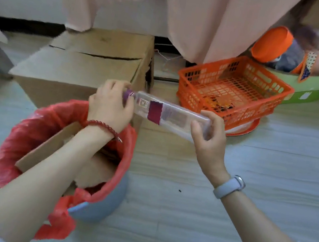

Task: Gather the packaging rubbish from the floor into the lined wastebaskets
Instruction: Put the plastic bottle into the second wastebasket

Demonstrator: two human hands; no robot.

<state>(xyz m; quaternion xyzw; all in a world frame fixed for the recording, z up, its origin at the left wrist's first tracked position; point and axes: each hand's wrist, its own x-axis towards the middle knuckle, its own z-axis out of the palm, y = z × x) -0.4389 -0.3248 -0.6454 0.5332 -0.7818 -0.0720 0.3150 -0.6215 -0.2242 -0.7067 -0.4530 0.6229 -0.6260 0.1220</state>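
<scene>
While the left hand (110, 101) curls its fingers around the purple-capped end of a clear plastic bottle (167, 115), the right hand (207, 134) pinches the bottom end between thumb and fingers, so the bottle hangs level in the air between them, off the floor and just up and to the right of the wastebasket (100, 205). There's one wastebasket in view, grey, lined with a red bag (20, 135), and it already has cardboard pieces (47, 145) inside (can't tell how many, they overlap). The left forearm crosses right over its opening. That wrist has a red bead bracelet (103, 126); the right one wears a pale watch (228, 187). Behind the hands sits one big closed cardboard box (79, 67), and to its right one orange mesh basket (234, 86) with some small bits in the bottom, too blurry to name. Further back right there's a green box (309, 81) stuffed with orange and dark stuff. Floor is pale wood-look planks (181, 217), and pinkish curtains (200, 19) hang down along the back
</scene>
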